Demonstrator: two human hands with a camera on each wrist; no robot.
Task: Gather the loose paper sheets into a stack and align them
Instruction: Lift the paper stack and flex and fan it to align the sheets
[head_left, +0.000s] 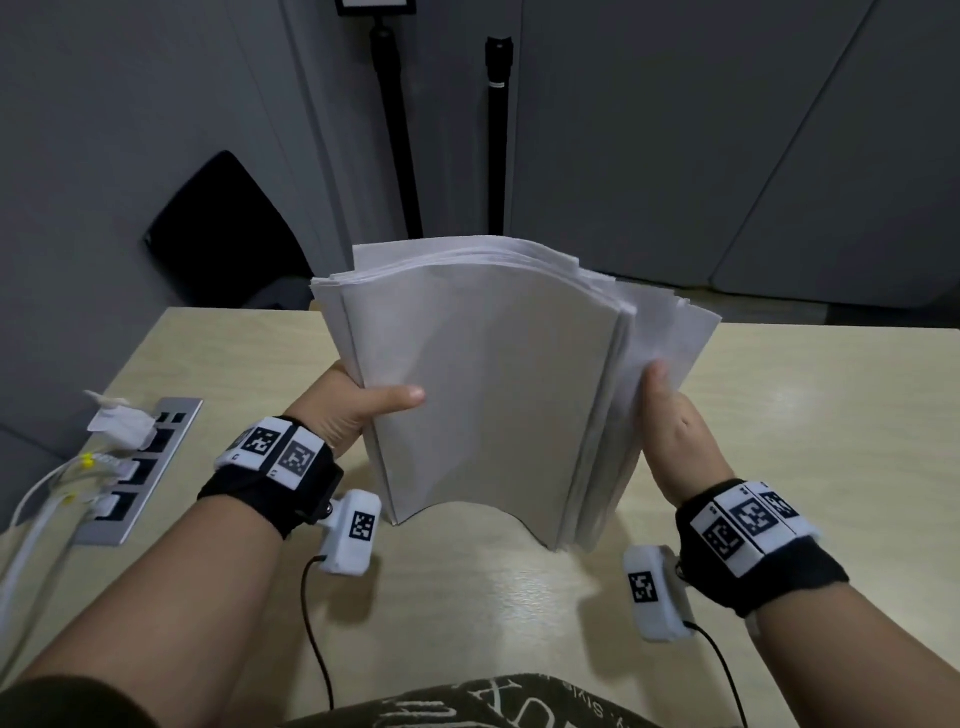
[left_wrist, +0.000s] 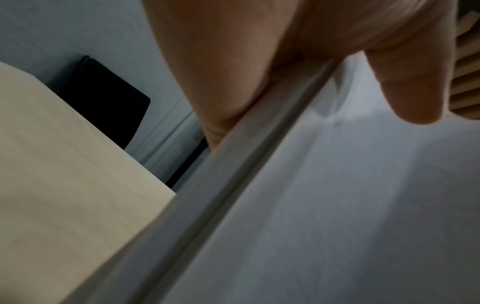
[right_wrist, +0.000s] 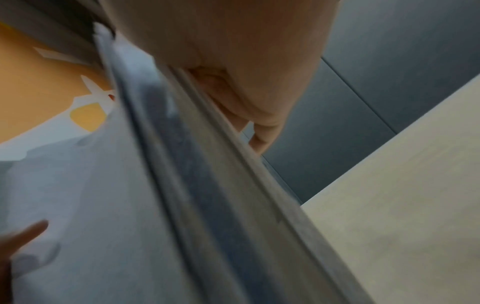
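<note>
Wood table (head_left: 779, 467) fills my head view, grey wall panels behind it. Paper stack (head_left: 483, 395) stands on edge at table centre, bottom edge on the wood, bowed so the middle of that edge arches off the surface. Top edges are uneven and several sheets on the right side fan out behind the main block.

My left hand (head_left: 358, 410) grips the stack's left edge: thumb flat across the front sheet, fingers wrapped behind, out of the head view. Left wrist view confirms it, thumb pressed on the front sheet, palm against the edge of the pile.

My right hand (head_left: 675, 431) grips the right edge, thumb up on the front of the fanned sheets, fingers behind. Right wrist view is blurred but shows fingers curled round the back of the pile.

Left of the stack, a power strip (head_left: 140, 467) set in the table with white plugs and cables. Black chair back (head_left: 223, 234) beyond the far left corner. Two black tripod legs (head_left: 498, 135) stand behind the table.
</note>
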